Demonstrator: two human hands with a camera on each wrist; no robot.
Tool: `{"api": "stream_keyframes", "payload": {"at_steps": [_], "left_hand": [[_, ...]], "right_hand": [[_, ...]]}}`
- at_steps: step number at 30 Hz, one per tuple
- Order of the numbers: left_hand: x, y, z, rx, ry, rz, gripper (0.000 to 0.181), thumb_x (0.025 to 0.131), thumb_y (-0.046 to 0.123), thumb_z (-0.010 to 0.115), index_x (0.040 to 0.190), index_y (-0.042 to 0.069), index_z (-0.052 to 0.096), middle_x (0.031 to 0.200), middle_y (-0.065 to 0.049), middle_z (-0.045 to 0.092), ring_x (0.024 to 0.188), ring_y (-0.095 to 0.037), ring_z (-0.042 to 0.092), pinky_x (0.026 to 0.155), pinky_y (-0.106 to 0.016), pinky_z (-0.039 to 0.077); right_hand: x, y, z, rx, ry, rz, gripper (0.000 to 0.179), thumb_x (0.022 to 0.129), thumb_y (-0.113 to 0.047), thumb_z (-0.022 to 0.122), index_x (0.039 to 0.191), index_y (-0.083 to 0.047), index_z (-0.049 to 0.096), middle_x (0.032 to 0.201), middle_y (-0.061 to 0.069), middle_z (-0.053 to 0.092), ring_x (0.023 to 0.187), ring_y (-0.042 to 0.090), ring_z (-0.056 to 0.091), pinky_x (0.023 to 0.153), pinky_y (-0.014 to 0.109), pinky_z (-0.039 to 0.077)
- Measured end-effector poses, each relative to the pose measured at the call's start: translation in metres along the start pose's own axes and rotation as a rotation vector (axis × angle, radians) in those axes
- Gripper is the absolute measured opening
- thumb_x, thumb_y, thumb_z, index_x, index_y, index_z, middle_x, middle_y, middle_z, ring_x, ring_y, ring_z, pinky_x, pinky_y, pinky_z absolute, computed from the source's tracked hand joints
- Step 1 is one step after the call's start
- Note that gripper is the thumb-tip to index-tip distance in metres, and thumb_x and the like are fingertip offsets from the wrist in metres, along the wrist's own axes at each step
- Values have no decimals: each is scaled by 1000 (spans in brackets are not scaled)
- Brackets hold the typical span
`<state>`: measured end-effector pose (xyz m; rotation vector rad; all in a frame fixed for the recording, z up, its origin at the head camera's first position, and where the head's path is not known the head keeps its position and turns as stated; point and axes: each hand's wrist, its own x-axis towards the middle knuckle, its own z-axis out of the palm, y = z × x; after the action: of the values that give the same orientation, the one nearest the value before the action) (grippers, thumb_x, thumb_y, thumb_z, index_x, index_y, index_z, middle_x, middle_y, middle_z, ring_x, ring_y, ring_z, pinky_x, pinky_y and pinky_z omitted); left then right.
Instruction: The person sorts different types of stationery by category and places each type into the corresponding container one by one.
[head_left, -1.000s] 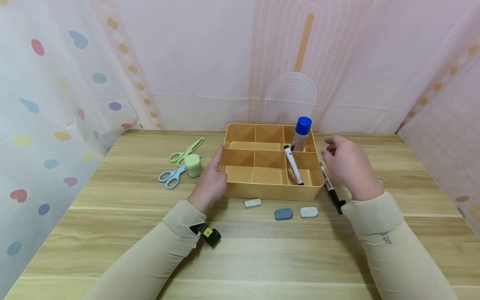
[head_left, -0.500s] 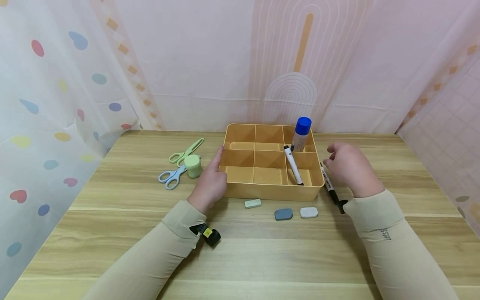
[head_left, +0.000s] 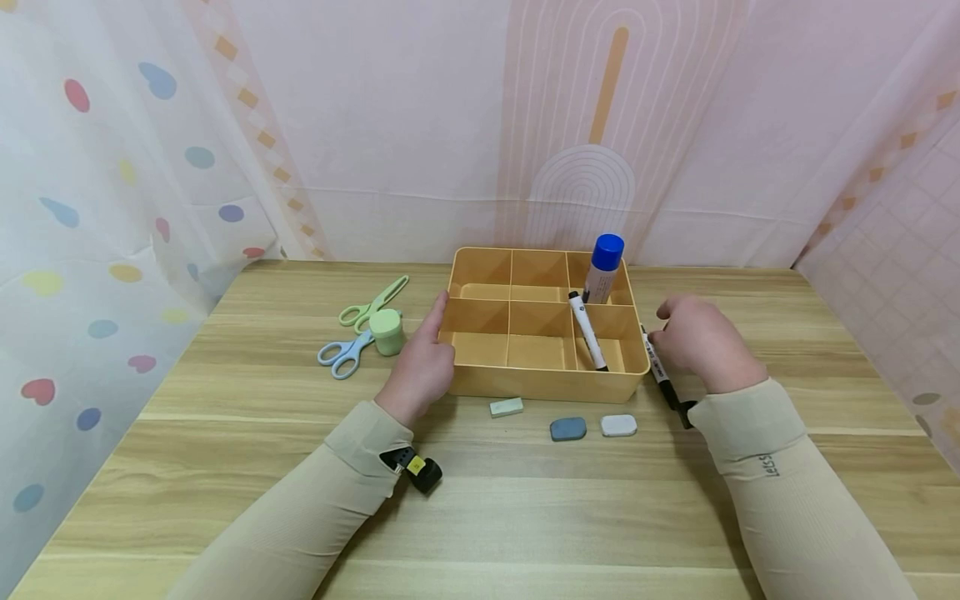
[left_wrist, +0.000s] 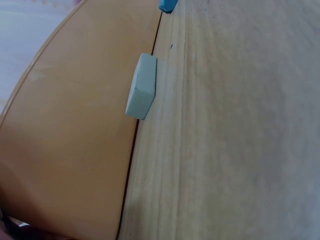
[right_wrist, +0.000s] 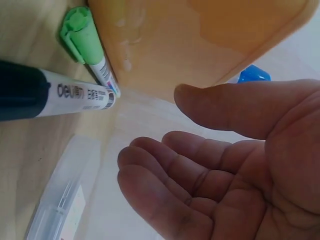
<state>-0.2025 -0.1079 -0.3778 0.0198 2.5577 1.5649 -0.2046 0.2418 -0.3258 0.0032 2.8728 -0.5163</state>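
My left hand [head_left: 420,371] rests against the left side of a tan six-compartment organizer box [head_left: 540,385], its index finger straight along the wall. Beyond the box's right side, my right hand [head_left: 705,346] is above the table. In the right wrist view its thumb and fingers are apart, with nothing between them. Close to those fingers lies a black-capped whiteboard marker [right_wrist: 70,95], with a green-capped marker [right_wrist: 87,42] beside the box wall. Inside the box, a white marker [head_left: 588,333] leans in the front right compartment and a blue-capped glue stick [head_left: 600,275] stands in the back right one.
A pale green eraser [head_left: 506,407], a blue-grey eraser [head_left: 567,429] and a white eraser [head_left: 618,426] lie before the box. Green scissors [head_left: 375,304], blue scissors [head_left: 347,352] and a green jar [head_left: 387,332] are left. A clear plastic case [right_wrist: 62,200] lies near the right hand.
My right hand has come down slightly toward the table beside the black-capped marker. My left hand and the box keep their places.
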Motion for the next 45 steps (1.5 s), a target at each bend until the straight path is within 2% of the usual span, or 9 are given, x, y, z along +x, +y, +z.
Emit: {"api": "stream_keyframes", "payload": {"at_steps": [11,17,22,25,29,32,36,39,45], "left_hand": [[0,0,0,5,-4,-5,87,97,-4,32,170,37,7,177,-1,16,163,-24,15,123,-47,32],[1,-1,0,1,-6,-6,88,97,-4,32,170,38,7,177,-1,15,162,-24,16,109,-46,43],[1,-1,0,0,-7,-14,89,97,-4,33,170,38,7,177,-1,15,163,-24,15,121,-47,34],[0,-1,-1,3,-7,-17,88,97,-4,32,170,39,7,177,-1,15,163,-24,15,120,-48,36],[1,-1,-1,8,-8,-15,88,97,-4,32,170,38,6,177,-1,15,162,-24,16,104,-46,46],[1,-1,0,8,-8,-16,88,97,-4,32,170,39,6,177,-1,15,162,-24,16,95,-44,47],[1,-2,0,9,-5,-18,88,97,-4,32,170,39,7,177,-1,15,162,-24,16,107,-45,43],[1,-2,0,3,-5,-21,88,97,-4,32,169,40,7,177,0,15,163,-24,16,110,-47,43],[2,-3,-1,1,-5,-20,88,97,-4,32,169,40,7,177,0,15,163,-24,14,122,-47,33]], "right_hand": [[9,4,7,-64,-92,16,51,102,-17,52,141,16,53,142,38,57,130,53,57,110,66,46],[11,6,10,-100,-104,-4,49,101,-14,47,138,17,56,138,38,60,127,52,60,108,65,48],[12,6,11,-131,-110,-23,46,99,-12,48,133,18,59,131,37,65,120,50,65,104,63,51],[13,6,13,-147,-117,-26,44,99,-13,49,129,17,62,125,35,68,112,45,68,101,62,53],[14,6,14,-157,-121,-33,38,97,-12,51,119,14,67,107,27,72,93,35,67,90,55,57],[15,6,14,-162,-119,-37,31,97,-10,51,109,11,70,93,19,69,82,29,62,80,48,56],[16,6,15,-174,-127,-42,25,97,-8,50,97,6,70,83,14,65,76,27,59,74,43,53],[17,7,15,-184,-134,-49,24,98,-8,49,89,3,69,80,13,63,74,26,59,72,41,53],[16,7,16,-184,-120,-52,23,97,-8,52,88,3,69,81,14,65,73,26,59,73,44,55]]}}
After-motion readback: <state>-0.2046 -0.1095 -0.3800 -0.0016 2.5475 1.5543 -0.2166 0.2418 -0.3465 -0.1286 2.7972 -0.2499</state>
